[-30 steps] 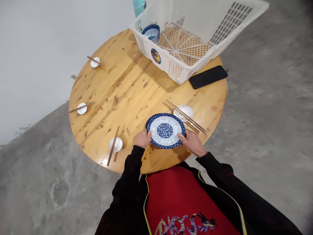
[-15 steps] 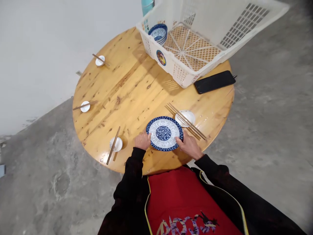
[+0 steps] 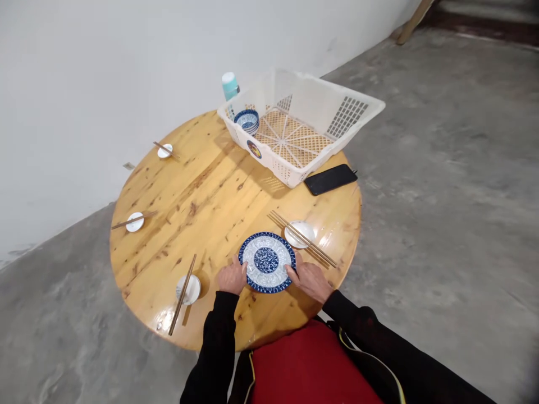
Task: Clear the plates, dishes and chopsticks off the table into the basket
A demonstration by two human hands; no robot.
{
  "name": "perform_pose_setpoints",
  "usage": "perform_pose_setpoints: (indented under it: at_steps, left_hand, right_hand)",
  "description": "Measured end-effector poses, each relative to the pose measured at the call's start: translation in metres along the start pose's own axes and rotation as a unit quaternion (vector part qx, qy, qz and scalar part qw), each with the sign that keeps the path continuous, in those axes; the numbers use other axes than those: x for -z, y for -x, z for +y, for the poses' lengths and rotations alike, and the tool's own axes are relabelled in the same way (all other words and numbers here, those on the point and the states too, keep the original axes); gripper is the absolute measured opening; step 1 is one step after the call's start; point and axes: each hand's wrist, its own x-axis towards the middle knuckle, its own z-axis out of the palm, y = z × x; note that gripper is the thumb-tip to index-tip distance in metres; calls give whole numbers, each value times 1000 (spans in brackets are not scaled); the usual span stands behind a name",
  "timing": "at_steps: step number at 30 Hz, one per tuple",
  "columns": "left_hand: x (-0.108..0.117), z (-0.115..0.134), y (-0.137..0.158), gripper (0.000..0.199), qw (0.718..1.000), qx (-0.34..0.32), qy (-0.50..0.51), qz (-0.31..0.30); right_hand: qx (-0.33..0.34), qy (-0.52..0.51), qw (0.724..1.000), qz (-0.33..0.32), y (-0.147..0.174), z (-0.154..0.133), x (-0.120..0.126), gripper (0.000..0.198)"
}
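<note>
While the left hand (image 3: 233,276) and right hand (image 3: 311,279) held the round blue-and-white ceramic plate (image 3: 267,262) at the yellow wooden bench (image 3: 210,202)'s near side, positioning seemed in hand; level lowering seemed called for next.

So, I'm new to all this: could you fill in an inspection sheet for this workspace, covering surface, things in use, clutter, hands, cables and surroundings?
Surface: round wooden table, knotty and glossy.
Things in use: one blue-and-white plate; around it, four small white dishes, each with chopsticks lying across it.
Clutter: white plastic basket with stacked patterned bowls in one corner; black phone beside it; turquoise container behind it.
Hands: left hand and right hand grip opposite sides of the plate's rim.
Cables: a short dark stub at the phone's corner, too small to identify; otherwise nothing seen.
Surroundings: white wall, grey floor.
</note>
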Motion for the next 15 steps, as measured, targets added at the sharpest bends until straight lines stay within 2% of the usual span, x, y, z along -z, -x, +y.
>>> perform_pose_setpoints:
  at_steps: [4,6,8,10,11,15]
  left_hand:
    - [-15,-5,-3,38,990,16,140,10]
    - [-26,-8,-9,33,965,0,262,28]
    - [-37,-10,-16,31,923,-26,380,52]
    - [-45,-11,-21,33,891,-41,448,66]
    - [-47,-10,-22,34,883,-43,462,71]
    - [-53,-5,-14,41,876,-32,471,102]
  right_hand:
    - [14,-167,986,17,-4,6,-4,50]
    - [10,-263,965,15,-8,7,-9,41]
    - [4,-327,945,13,-13,8,-13,34]
    - [2,-353,935,23,-17,7,-15,30]
    - [3,-355,934,30,-18,7,-15,28]
    - [22,-335,941,47,-16,11,-16,21]
